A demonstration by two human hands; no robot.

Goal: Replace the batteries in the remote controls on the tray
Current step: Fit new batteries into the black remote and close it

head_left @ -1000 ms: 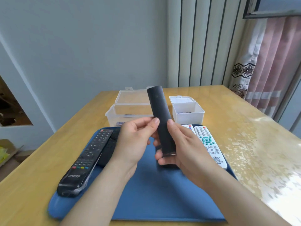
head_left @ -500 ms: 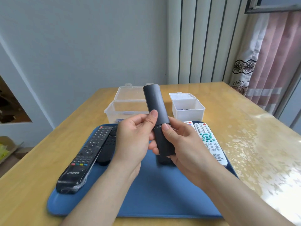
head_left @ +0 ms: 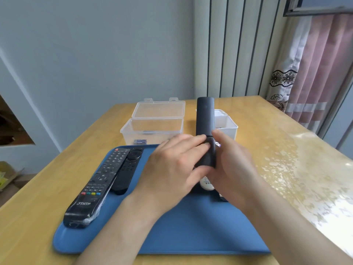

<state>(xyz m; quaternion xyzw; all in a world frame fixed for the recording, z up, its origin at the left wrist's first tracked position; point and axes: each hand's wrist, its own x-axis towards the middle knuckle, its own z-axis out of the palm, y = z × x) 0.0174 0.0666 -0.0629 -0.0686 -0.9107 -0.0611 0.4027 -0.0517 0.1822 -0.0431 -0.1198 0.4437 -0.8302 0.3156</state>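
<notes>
Fingers of my left hand [head_left: 172,165] and right hand [head_left: 235,169] curl round the black remote [head_left: 205,119], held upright above the blue tray [head_left: 191,226], seemingly so I can thumb its back open.

Bright, soft daylight comes from the right, curtain [head_left: 315,73] side. Heavy mottled glare sits on the glossy table [head_left: 298,175] at right, near blown out at the edge. Faint shadows on the blue tray [head_left: 191,236]. Left hand [head_left: 172,169] and right hand [head_left: 235,169] are motion-blurred; the slim black remote [head_left: 205,119] is sharper up top. Wide-angle bending at the edges, overall soft.
</notes>
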